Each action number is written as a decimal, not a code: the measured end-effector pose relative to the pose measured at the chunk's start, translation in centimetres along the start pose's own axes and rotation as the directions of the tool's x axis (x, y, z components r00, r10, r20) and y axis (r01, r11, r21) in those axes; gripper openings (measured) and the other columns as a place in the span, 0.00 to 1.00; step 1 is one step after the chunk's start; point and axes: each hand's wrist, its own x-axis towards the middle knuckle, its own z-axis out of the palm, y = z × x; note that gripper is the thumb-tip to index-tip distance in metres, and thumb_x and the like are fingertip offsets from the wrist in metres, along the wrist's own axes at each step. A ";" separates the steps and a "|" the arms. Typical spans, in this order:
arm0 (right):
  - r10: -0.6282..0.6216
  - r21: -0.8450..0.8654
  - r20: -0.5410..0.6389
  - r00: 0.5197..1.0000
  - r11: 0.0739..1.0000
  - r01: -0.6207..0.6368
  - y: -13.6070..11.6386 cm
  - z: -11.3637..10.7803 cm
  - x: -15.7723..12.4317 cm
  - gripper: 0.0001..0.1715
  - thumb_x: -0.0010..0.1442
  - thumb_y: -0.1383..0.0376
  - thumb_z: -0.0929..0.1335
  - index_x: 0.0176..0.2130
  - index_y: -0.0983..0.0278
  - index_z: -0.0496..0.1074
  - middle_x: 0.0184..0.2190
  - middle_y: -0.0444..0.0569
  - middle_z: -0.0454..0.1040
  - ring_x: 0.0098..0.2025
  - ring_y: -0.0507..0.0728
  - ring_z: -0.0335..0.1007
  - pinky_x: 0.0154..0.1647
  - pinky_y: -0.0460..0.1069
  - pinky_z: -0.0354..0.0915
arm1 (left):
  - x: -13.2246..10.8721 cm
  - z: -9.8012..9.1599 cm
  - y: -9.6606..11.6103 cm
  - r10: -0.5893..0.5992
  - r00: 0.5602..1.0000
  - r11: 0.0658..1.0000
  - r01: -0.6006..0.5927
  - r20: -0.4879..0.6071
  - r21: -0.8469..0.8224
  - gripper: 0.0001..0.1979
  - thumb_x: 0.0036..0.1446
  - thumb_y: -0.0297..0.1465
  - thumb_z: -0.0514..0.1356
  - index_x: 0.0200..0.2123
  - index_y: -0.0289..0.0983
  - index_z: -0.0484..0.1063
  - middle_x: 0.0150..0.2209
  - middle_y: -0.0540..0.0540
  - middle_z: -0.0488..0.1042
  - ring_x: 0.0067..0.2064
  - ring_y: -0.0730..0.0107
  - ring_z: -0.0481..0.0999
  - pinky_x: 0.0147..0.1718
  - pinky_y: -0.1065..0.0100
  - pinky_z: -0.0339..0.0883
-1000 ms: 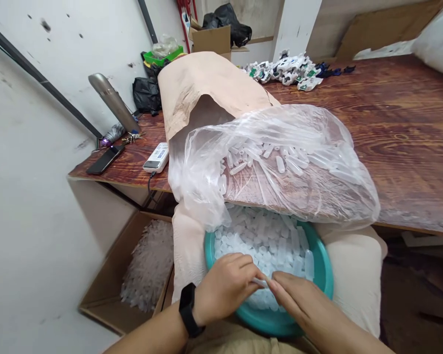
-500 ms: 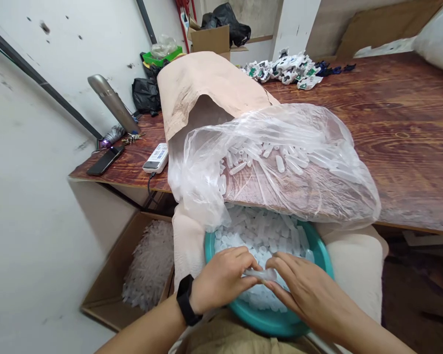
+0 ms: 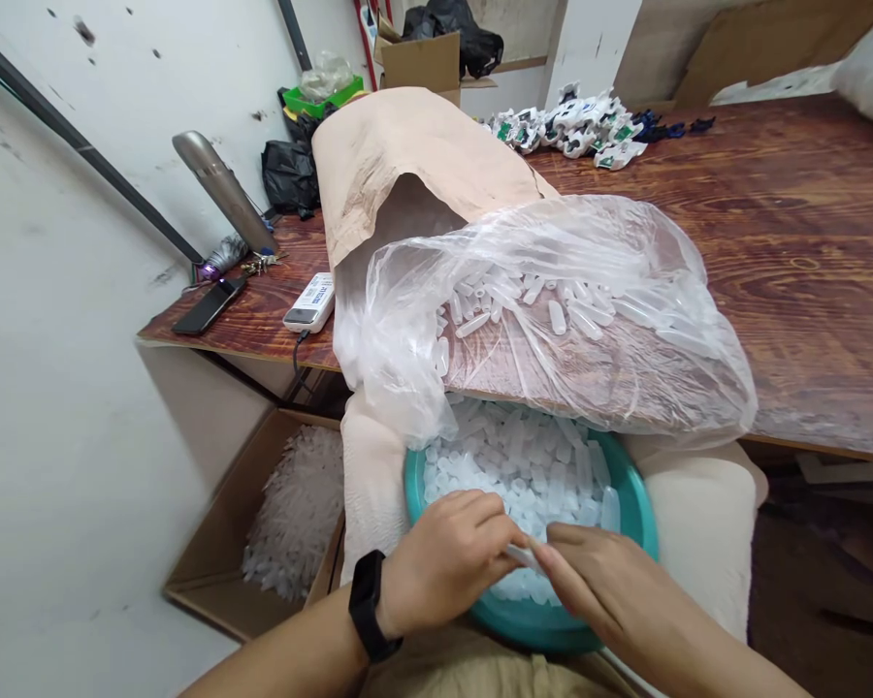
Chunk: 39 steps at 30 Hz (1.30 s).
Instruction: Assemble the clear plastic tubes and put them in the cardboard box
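Item under inspection: one small translucent plastic tube (image 3: 525,557), between my two hands, above the teal basin (image 3: 638,499). Its long axis runs from my left side to my right, with the right end angled slightly down in view. Only a short middle length shows, so I cannot tell which end is the closed one.

Position relative to the fingers: the left end of the tube enters the grasp of my left hand (image 3: 447,557); the right end meets the near edge of my right hand (image 3: 611,582). The exposed part bridges the narrow gap between the two.

Condition of the fingers: those on my left hand are bent and closed on the tube, the knuckles facing up. Those on my right hand are drawn together, touching the tube at its right end; I cannot tell whether they pinch it or merely press, as the contact is hidden.

Surroundings: a heap of similar tubes (image 3: 509,465) fills the basin beneath my hands. Directly beyond the basin, a clear plastic bag (image 3: 400,359) with more pieces inside lies on the table (image 3: 807,262). A cardboard box (image 3: 204,582) of pale pieces stands low on my left. A black wristband (image 3: 368,606) sits on my left wrist.
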 end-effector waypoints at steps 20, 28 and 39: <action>-0.070 -0.176 -0.139 0.988 0.983 0.045 0.1 0.5 -1.2 0.20 0.75 0.54 0.53 0.38 0.58 0.65 0.29 0.44 0.74 0.27 0.56 0.76 0.25 0.49 0.63 | -0.3 0.2 0.0 -0.113 0.992 0.992 0.116 0.050 -0.050 0.10 0.56 0.32 0.69 0.39 0.37 0.74 0.36 0.49 0.76 0.40 0.64 0.77 0.40 0.66 0.68; -0.128 -0.283 -0.227 0.966 0.957 0.060 -0.7 1.9 -0.6 0.22 0.75 0.57 0.52 0.34 0.58 0.64 0.26 0.44 0.71 0.25 0.57 0.73 0.26 0.50 0.62 | -0.3 0.3 -0.1 -0.090 0.994 0.995 0.092 0.065 -0.029 0.07 0.60 0.33 0.65 0.40 0.38 0.72 0.37 0.49 0.75 0.41 0.64 0.76 0.41 0.66 0.68; 0.080 -0.194 -0.078 0.994 0.976 -0.094 2.8 2.7 2.5 0.12 0.72 0.60 0.61 0.46 0.62 0.70 0.39 0.52 0.77 0.41 0.61 0.77 0.39 0.52 0.69 | 2.0 -0.7 -1.4 -0.320 0.938 0.886 0.247 0.130 0.394 0.07 0.66 0.23 0.49 0.46 0.35 0.63 0.41 0.41 0.72 0.43 0.58 0.74 0.41 0.59 0.69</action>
